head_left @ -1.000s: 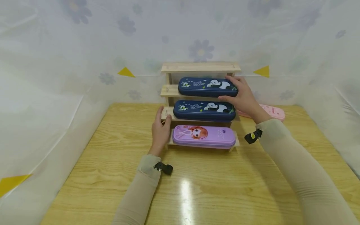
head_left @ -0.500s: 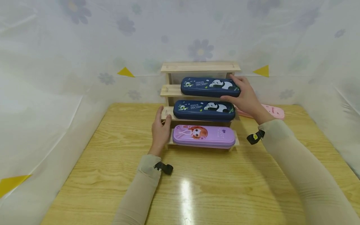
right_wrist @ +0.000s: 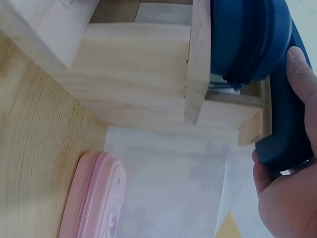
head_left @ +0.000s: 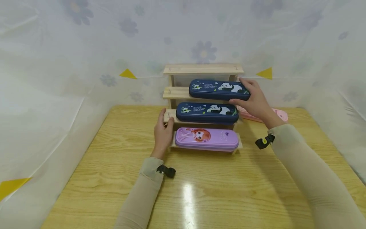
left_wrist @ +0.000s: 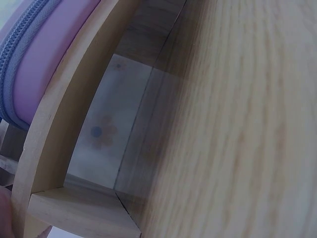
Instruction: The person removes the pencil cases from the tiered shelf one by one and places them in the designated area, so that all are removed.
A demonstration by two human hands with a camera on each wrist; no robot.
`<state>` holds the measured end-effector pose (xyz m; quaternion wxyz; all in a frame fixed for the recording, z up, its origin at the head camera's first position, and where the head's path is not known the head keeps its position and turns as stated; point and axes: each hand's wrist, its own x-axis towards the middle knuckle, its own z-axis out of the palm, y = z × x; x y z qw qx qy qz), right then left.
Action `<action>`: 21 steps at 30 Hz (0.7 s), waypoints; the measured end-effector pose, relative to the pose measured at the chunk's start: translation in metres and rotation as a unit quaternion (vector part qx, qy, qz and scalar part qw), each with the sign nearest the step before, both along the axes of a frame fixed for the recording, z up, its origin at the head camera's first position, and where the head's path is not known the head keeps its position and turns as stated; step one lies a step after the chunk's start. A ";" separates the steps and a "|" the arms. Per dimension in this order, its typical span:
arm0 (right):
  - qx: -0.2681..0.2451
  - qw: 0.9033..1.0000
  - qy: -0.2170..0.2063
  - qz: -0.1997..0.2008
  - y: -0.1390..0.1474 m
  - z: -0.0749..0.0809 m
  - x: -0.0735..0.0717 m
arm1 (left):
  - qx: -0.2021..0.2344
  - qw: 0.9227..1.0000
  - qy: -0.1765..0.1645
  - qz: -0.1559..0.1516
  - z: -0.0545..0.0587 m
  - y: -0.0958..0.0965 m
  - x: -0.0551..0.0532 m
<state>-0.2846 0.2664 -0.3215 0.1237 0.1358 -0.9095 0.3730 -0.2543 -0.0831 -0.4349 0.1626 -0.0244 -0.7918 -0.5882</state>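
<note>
The right hand [head_left: 255, 100] grips the right end of the upper blue panda case [head_left: 211, 92], thumb along the near side and fingers behind; that case lies across the second tier from the top [head_left: 177, 93] of the wooden rack [head_left: 203, 68], though I cannot tell whether it touches the wood; the left hand [head_left: 163, 135] holds the rack's left end, thumb and forefinger parted about it; the lower blue panda case [head_left: 191, 116] and the purple case [head_left: 217, 139] rest on the tiers below; a pink case [head_left: 281, 115] lies on the surface [head_left: 128, 143] to the right.
</note>
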 end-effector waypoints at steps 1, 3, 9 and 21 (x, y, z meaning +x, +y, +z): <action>0.000 1.000 0.000 -0.001 0.002 0.000 0.001 | 0.000 1.000 -0.001 0.000 0.000 0.000 0.000; 0.003 1.000 0.001 -0.005 0.006 0.000 0.003 | 0.000 1.000 0.000 0.001 -0.001 0.000 -0.001; 0.003 1.000 -0.006 -0.018 0.020 -0.001 0.010 | 0.002 1.000 0.003 -0.004 -0.002 0.001 -0.002; -0.011 0.999 -0.001 -0.032 0.044 -0.008 0.022 | 0.002 1.000 -0.010 -0.001 -0.004 0.002 -0.003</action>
